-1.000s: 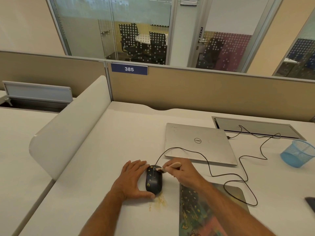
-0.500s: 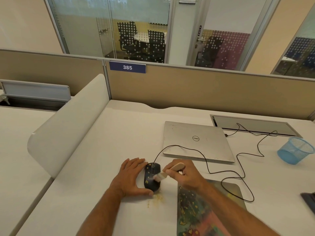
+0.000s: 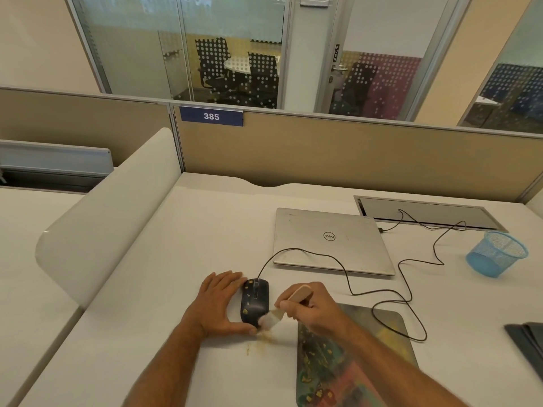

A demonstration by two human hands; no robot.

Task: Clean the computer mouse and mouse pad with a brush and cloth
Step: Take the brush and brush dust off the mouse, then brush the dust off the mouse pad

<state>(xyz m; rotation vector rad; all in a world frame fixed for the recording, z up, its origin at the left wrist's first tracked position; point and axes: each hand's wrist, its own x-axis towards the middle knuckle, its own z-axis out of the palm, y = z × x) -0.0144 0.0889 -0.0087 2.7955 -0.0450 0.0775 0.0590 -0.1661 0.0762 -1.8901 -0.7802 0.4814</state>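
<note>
Left hand (image 3: pixel 221 304) flat, cupping mouse (image 3: pixel 254 301) left side, thumb at its near end. Right hand (image 3: pixel 311 308) fisted around brush (image 3: pixel 289 304), bristles at mouse's near-right edge. Mouse pad (image 3: pixel 352 359) right of mouse.

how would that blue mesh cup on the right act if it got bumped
The blue mesh cup looks light, being see-through mesh that appears empty, so a nudge would probably slide it on the smooth desk. It already sits tilted, and with its narrower base it may tip and then roll in an arc.
</note>
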